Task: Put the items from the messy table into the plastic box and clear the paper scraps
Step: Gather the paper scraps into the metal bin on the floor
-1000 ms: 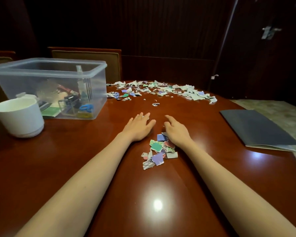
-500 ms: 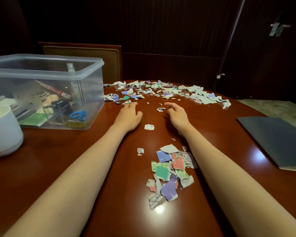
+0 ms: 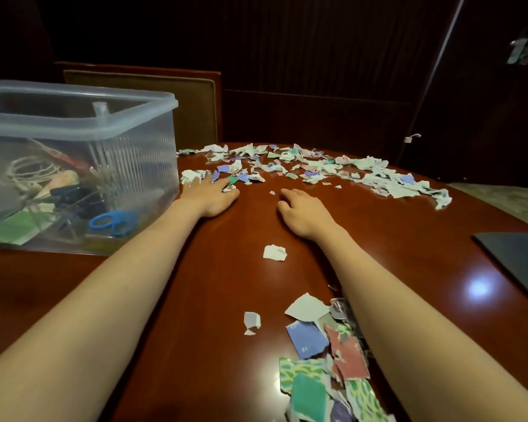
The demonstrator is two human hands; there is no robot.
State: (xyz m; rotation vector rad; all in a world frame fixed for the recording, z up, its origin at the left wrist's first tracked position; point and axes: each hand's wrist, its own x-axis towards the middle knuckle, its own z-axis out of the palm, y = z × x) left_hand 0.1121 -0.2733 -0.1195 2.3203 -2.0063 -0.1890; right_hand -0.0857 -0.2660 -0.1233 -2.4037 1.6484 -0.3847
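Paper scraps [image 3: 378, 181] at 12 o'clock; left hand [image 3: 209, 196] flat on them, right hand [image 3: 302, 211] relaxed, empty; rake toward 6, palms low.

A dark grey folder [image 3: 518, 263] lies flat at the right edge of the glossy reddish-brown table [image 3: 226, 300], cut off by the frame. A bright spot of lamp glare [image 3: 479, 289] sits on the wood just beside it. Beyond the far edge stands a chair [image 3: 141, 105] with an olive padded back in a wooden frame. Behind it runs a dark panelled wall [image 3: 302, 71]. At upper right is a dark door [image 3: 500, 117] with a metal handle [image 3: 523, 50]. Pale patterned floor [image 3: 506, 202] shows at right.
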